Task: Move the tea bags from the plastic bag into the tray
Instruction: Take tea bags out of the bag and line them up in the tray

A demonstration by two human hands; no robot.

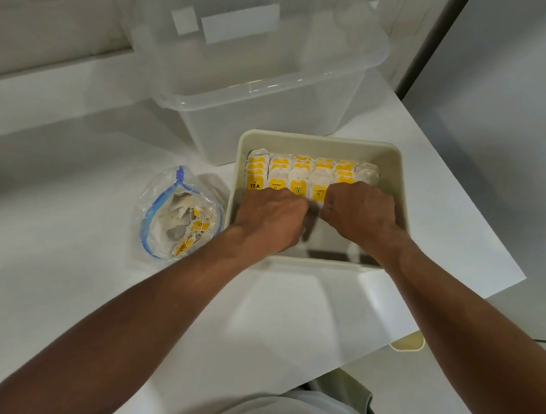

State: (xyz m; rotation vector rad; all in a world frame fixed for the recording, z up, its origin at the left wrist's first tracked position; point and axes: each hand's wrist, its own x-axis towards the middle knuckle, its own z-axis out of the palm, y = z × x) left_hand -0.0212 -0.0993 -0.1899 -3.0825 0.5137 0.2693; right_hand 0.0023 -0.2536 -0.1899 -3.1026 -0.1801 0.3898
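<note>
A cream tray (325, 144) stands on the white counter, with several rows of tea bags (301, 176) with yellow tags packed upright against its far wall. Both my hands are inside the tray. My left hand (270, 218) and my right hand (358, 212) lie knuckles up, fingers curled down against the front row of tea bags; the fingertips are hidden. Left of the tray lies an open clear plastic bag (180, 214) with a blue zip edge, holding several loose tea bags (192, 228).
A large clear plastic storage box (254, 80) stands behind the tray. The counter's corner (523, 277) lies right of the tray, with floor beyond. A cream object (409, 344) pokes out under the counter edge.
</note>
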